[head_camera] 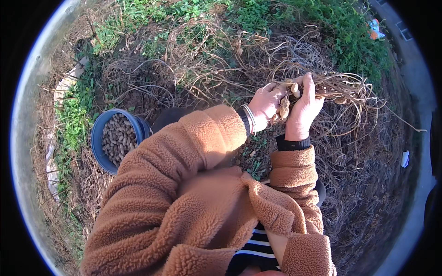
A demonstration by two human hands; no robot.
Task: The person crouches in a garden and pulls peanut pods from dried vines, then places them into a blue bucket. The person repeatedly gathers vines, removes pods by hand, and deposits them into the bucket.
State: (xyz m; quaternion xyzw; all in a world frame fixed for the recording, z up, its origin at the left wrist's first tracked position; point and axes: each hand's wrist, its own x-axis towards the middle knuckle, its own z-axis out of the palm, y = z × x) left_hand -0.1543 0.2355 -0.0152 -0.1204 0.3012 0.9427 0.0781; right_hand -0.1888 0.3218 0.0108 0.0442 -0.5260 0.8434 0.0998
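My right hand [305,109] grips a bundle of dried peanut plants [340,88], its thumb lying across the stems. The brown stalks trail off to the right. Close beside it, my left hand [265,105] has its fingers curled around peanut pods [284,107] at the near end of the bundle. A few pale pods [295,89] show between the two hands. Parts of my left fingers are hidden behind the pods and roots. At the left, a blue bucket [97,145] holds many picked peanuts [119,136].
Tangled dry vines [207,72] cover the ground ahead and to the right. Green weeds [148,10] grow at the far side. A pale strip of sheeting [51,165] lies at the left. White litter [405,159] and paved ground [412,76] are at the right.
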